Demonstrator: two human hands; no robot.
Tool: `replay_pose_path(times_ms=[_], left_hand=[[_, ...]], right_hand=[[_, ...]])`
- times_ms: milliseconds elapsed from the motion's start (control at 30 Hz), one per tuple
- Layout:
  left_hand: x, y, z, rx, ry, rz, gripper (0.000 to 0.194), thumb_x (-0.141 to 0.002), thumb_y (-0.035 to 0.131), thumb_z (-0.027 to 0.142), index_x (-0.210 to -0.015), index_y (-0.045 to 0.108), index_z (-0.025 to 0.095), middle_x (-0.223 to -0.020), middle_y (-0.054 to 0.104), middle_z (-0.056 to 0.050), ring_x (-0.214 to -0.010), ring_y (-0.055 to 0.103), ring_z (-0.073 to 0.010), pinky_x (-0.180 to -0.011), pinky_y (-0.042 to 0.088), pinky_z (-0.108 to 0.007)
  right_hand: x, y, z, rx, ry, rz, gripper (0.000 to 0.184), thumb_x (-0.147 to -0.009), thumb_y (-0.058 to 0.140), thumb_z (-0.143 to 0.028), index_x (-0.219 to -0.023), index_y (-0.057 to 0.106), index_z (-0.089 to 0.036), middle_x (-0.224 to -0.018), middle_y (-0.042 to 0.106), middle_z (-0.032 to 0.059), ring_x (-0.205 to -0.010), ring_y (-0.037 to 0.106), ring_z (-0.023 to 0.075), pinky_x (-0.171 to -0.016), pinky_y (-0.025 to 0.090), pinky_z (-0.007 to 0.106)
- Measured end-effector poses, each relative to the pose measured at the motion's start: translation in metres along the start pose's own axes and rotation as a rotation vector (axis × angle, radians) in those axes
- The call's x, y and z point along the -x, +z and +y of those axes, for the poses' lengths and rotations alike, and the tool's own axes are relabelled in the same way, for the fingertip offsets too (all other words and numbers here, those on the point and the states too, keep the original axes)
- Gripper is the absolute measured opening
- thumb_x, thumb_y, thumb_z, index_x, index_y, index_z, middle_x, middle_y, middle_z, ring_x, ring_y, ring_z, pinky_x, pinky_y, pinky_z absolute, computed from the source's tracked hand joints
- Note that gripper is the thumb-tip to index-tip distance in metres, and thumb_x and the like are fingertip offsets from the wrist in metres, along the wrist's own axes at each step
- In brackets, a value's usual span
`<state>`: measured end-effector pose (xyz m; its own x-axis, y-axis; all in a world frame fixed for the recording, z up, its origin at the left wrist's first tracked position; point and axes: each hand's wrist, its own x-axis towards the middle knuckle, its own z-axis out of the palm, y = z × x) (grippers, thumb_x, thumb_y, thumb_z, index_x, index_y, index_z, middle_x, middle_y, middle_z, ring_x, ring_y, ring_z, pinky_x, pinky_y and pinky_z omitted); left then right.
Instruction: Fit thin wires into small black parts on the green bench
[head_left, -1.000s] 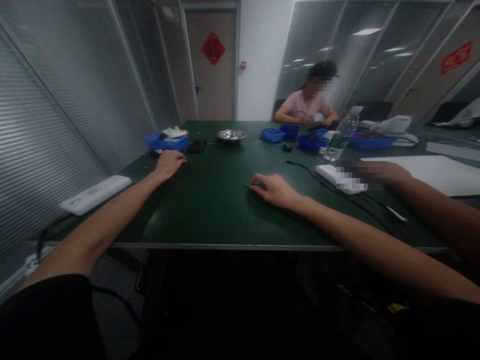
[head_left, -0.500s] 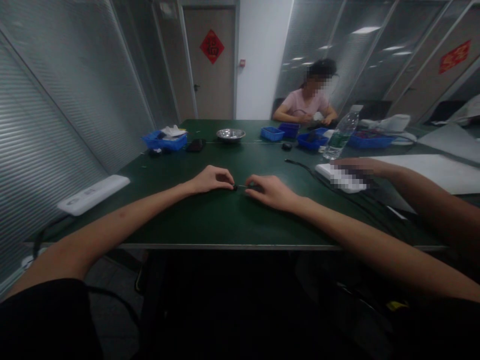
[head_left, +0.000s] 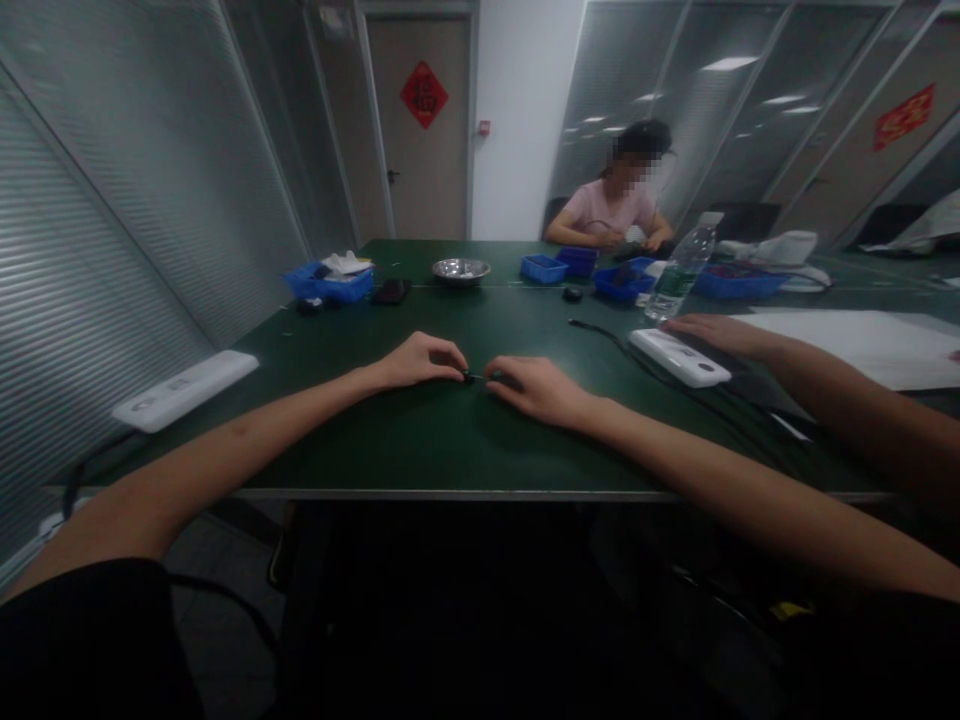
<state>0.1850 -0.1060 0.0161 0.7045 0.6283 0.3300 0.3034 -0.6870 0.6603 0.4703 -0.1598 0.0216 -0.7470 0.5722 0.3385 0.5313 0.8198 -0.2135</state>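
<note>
Over the middle of the green table (head_left: 420,440), my left hand (head_left: 417,358) pinches a small black piece (head_left: 469,378) between thumb and fingers. Facing it from the right, my right hand (head_left: 536,386) is closed on a thin metal rod (head_left: 480,377), perhaps a tool's shaft; most of it is hidden in the fingers. The rod's tip meets the black piece, or comes very close to it. Both hands rest low, near the tabletop. The black piece is too small to name.
Left lies a white power strip (head_left: 187,390); another power strip (head_left: 679,357) lies right, beside another person's hand (head_left: 720,333). Behind stand a metal bowl (head_left: 461,272), blue bins (head_left: 544,267), a dark phone (head_left: 392,291) and a water bottle (head_left: 684,268). A person (head_left: 615,205) sits opposite.
My right hand has shifted slightly left and nearer to me, closing the gap to my left hand. The other person's hand at right has drawn back off the power strip.
</note>
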Motion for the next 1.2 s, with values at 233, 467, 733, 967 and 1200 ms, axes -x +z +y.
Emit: replay_pose_path(times_ms=[233,467,733,967,1200], left_hand=[[0.0,0.002,0.005,0.008,0.017,-0.008,0.028,-0.085,0.08,0.038,-0.105,0.082,0.018,-0.103,0.079,-0.009,-0.095,0.073,-0.0217,-0.087,0.054,-0.032],[-0.002,0.003,-0.001,0.068,0.012,-0.015,0.028,-0.085,0.081,0.038,-0.105,0.083,0.018,-0.103,0.079,-0.01,-0.097,0.074,-0.0226,-0.09,0.055,-0.034],[0.001,0.006,0.005,0.0,0.102,0.016,0.025,-0.087,0.079,0.037,-0.105,0.082,0.019,-0.105,0.078,-0.011,-0.098,0.072,-0.0227,-0.089,0.054,-0.035],[-0.003,0.009,0.005,0.1,-0.059,-0.003,0.033,-0.083,0.082,0.042,-0.105,0.081,0.017,-0.1,0.079,-0.01,-0.09,0.073,-0.0216,-0.083,0.055,-0.032],[-0.004,0.006,0.002,0.202,-0.117,-0.053,0.033,-0.081,0.084,0.042,-0.102,0.082,0.017,-0.101,0.079,-0.01,-0.096,0.072,-0.023,-0.089,0.055,-0.035]], right_hand=[[-0.002,0.003,-0.004,0.008,0.007,-0.003,0.027,-0.107,0.049,-0.036,-0.127,0.059,-0.021,-0.114,0.07,0.01,-0.095,0.066,0.0219,-0.082,0.047,0.032],[-0.001,0.003,-0.007,0.067,-0.019,-0.008,0.027,-0.107,0.049,-0.034,-0.127,0.06,-0.021,-0.111,0.068,0.0099,-0.088,0.064,0.0204,-0.075,0.044,0.029],[-0.01,-0.003,-0.014,-0.241,0.229,0.02,0.023,-0.104,0.056,-0.037,-0.111,0.068,-0.019,-0.079,0.07,0.0013,-0.068,0.062,0.015,-0.068,0.042,0.026],[-0.007,0.001,-0.011,-0.054,0.084,0.023,0.023,-0.105,0.053,-0.035,-0.12,0.063,-0.021,-0.096,0.071,0.0055,-0.08,0.063,0.0178,-0.07,0.04,0.027],[-0.003,-0.001,-0.012,0.218,-0.029,-0.049,0.029,-0.107,0.046,-0.036,-0.126,0.063,-0.022,-0.107,0.068,0.0095,-0.072,0.057,0.0162,-0.062,0.033,0.028]])
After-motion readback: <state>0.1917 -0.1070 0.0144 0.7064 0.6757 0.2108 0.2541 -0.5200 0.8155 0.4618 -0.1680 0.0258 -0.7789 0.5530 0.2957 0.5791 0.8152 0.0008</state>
